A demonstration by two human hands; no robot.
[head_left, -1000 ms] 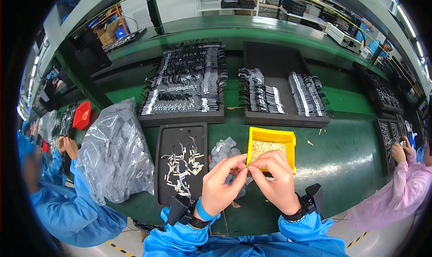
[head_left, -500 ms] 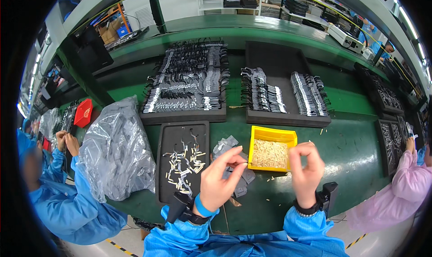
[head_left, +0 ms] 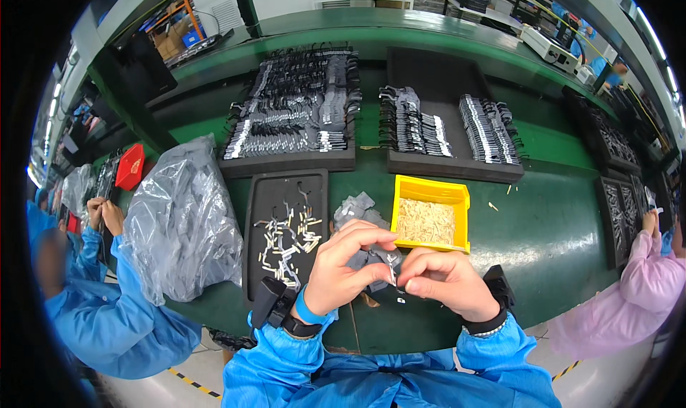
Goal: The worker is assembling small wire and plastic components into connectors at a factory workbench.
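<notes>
My left hand (head_left: pixel 344 264) pinches a small thin part with a pale strip (head_left: pixel 392 274) between thumb and fingertips. Its exact kind is too small to tell. The fingers of my right hand (head_left: pixel 450 283) close on the lower, dark end of the same part. Just beyond the hands sits a yellow bin (head_left: pixel 466 219) holding many small cream-coloured slivers. Beneath and behind my left hand lies a pile of flat grey pieces (head_left: pixel 355 209), partly hidden. A black tray (head_left: pixel 259 206) with loose slivers and thin cable-like strips is to the left.
Two black foam trays (head_left: pixel 293 165) (head_left: pixel 457 166) hold dense rows of thin dark parts with pale ends at the back. A clear bag of grey pieces (head_left: pixel 187 226) stands left. A co-worker in blue (head_left: pixel 121 322) is at left, another in pink (head_left: pixel 614 301) at right.
My right hand has moved left and down from beside the yellow bin to meet my left hand. Both now hold the part, and its pale strip shows. The view has shifted slightly.
</notes>
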